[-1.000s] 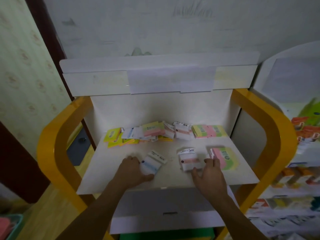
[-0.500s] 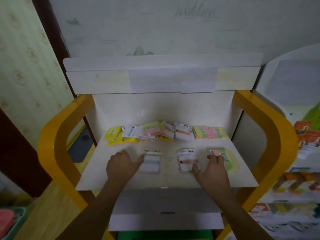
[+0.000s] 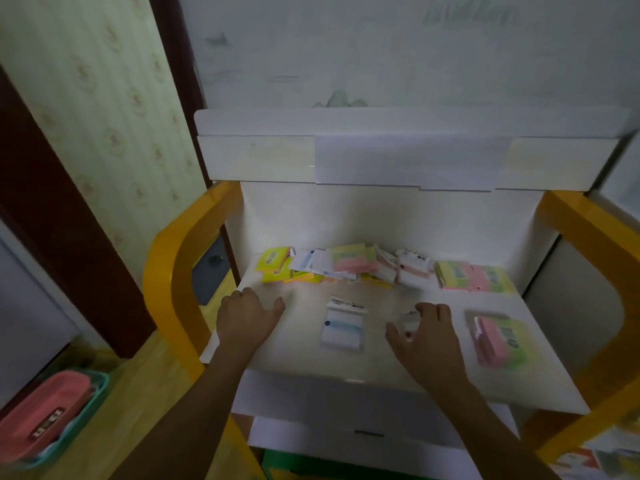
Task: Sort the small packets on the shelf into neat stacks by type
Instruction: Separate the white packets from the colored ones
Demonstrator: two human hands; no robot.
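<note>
A white shelf [image 3: 304, 355] holds small packets. A white-and-blue packet stack [image 3: 344, 323] lies flat in the front middle. My left hand [image 3: 247, 315] rests palm down to its left, apart from it, fingers spread and holding nothing. My right hand [image 3: 427, 332] covers a white-and-pink packet [image 3: 410, 318], fingers curled over it; most of the packet is hidden. A pink-and-green packet stack [image 3: 498, 341] lies at the front right. A mixed row of yellow, white, pink and green packets [image 3: 360, 266] runs along the back wall.
Curved yellow side frames [image 3: 173, 271] flank the shelf on both sides. A white header board [image 3: 398, 157] overhangs the back. A teal basket with pink items [image 3: 52, 420] sits on the floor at the left. Another display rack stands at the right edge.
My left hand let go of the white-and-blue packets and slid left. My right hand moved over the white-and-pink packet. The view shifted, so the shelf sits further right.
</note>
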